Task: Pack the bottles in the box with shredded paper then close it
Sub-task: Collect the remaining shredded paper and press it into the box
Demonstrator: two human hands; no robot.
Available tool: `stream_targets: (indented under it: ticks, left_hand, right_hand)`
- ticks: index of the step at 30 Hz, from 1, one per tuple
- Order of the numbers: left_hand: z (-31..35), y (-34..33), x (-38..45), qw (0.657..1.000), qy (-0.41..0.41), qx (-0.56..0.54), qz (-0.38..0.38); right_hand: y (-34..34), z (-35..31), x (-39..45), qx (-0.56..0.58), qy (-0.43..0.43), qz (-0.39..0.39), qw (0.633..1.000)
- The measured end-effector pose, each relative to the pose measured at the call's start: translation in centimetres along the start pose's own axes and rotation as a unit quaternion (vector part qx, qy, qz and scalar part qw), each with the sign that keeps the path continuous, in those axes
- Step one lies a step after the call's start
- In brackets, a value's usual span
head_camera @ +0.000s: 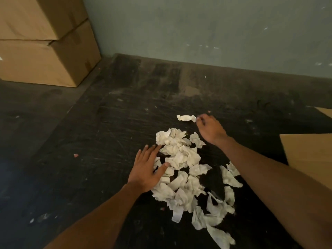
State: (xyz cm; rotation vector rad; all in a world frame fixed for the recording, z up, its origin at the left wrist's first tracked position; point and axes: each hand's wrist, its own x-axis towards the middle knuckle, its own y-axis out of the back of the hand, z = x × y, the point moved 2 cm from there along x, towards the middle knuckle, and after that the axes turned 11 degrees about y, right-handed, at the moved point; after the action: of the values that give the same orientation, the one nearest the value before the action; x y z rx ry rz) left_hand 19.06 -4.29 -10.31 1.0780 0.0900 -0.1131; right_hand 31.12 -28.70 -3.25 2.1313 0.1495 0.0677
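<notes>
A heap of torn white paper pieces (186, 173) lies on the dark, scratched floor (107, 141). My left hand (147, 168) rests flat on the heap's left side with its fingers spread. My right hand (210, 128) reaches past the heap's far end, its fingertips touching a stray paper strip (186, 117) that lies apart from the heap. Whether those fingers pinch the strip is unclear. A brown cardboard flap (309, 155) of a box shows at the right edge. No bottles are in view.
Two stacked, closed cardboard boxes (41, 51) stand at the back left against a grey-green wall (197, 29). Small paper scraps dot the floor.
</notes>
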Motion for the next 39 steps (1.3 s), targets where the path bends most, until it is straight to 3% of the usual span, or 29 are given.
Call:
stream_targets:
  ticks: [6, 11, 15, 18, 23, 27, 32, 35, 39]
  left_hand:
    - [-0.3, -0.3, 0.4, 1.000, -0.012, 0.009, 0.021]
    - [-0.5, -0.4, 0.3, 0.999, -0.012, -0.013, 0.033]
    - [-0.4, -0.1, 0.1, 0.999, 0.004, -0.050, 0.021]
    - [-0.5, 0.6, -0.1, 0.985, 0.054, -0.165, 0.005]
    - [0.5, 2.6, 0.2, 0.964, 0.092, -0.240, -0.063]
    - [1.5, 4.6, -0.5, 0.972, 0.053, -0.173, -0.150]
    - [2.2, 5.2, -0.2, 0.982, -0.052, 0.052, -0.172]
    - [2.7, 4.4, -0.1, 0.952, -0.141, 0.169, -0.215]
    - [2.5, 3.0, 0.2, 0.913, -0.203, 0.267, -0.233]
  right_hand:
    - [-3.3, -1.0, 7.0, -0.115, 0.020, -0.150, 0.982]
    - [-5.4, -2.4, 7.1, -0.086, 0.065, -0.267, 0.958]
    - [-5.8, -3.6, 3.7, -0.086, 0.088, -0.281, 0.952]
    - [-4.5, -4.1, 0.0, -0.076, 0.103, -0.300, 0.945]
    - [-1.8, -5.1, -7.5, 0.001, 0.148, -0.238, 0.960]
    - [-0.7, -4.7, -14.8, 0.040, 0.179, -0.201, 0.962]
    - [0.5, -1.7, -21.0, 0.018, 0.139, -0.018, 0.990]
    - [-0.3, 0.9, -23.1, -0.085, 0.084, -0.065, 0.991]
    - [-2.9, 3.0, -24.1, -0.201, 0.105, -0.161, 0.961]
